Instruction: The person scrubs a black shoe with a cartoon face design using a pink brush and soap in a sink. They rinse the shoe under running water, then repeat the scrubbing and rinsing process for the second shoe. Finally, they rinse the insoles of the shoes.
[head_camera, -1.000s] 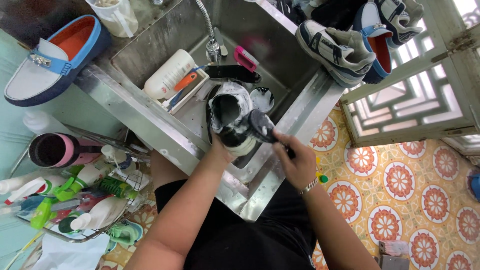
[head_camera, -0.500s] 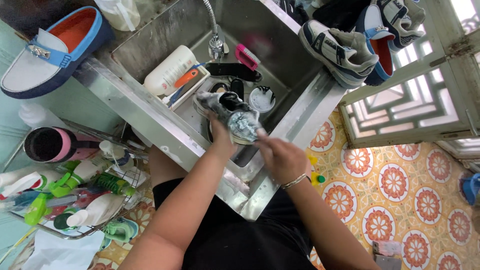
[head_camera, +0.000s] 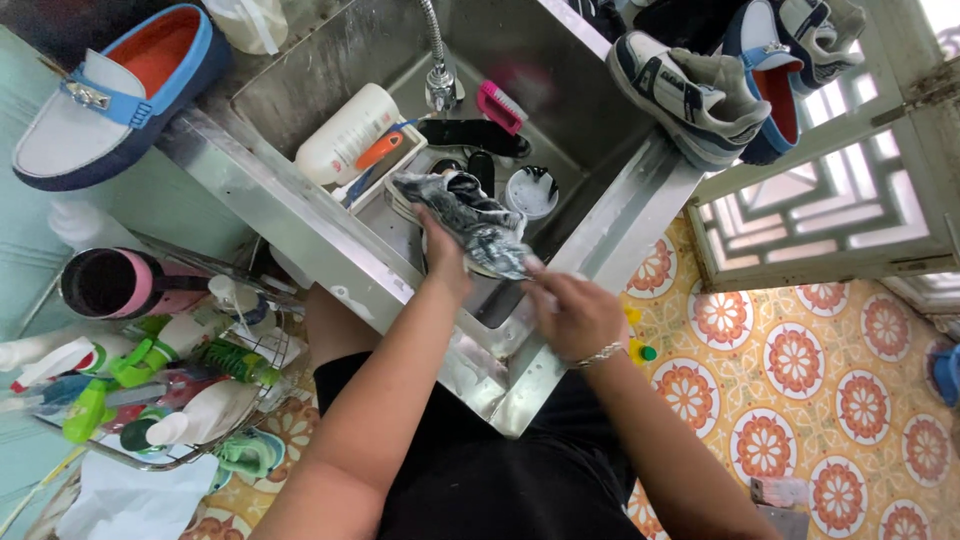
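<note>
**Two hands on one soapy shoe over the sink**

Head view: one grey-black shoe (head_camera: 470, 225) sits above the steel sink (head_camera: 600, 240), with two sneakers (head_camera: 690, 90) at the rim at 1 o'clock and one blue loafer (head_camera: 100, 100) at 10 o'clock. The left hand (head_camera: 445, 265) clasps the shoe from 7 o'clock; the right hand (head_camera: 572, 312), fingers curled against its toe, lies at 4 o'clock. Compared with half a second earlier, the shoe looks turned lengthwise.
</note>
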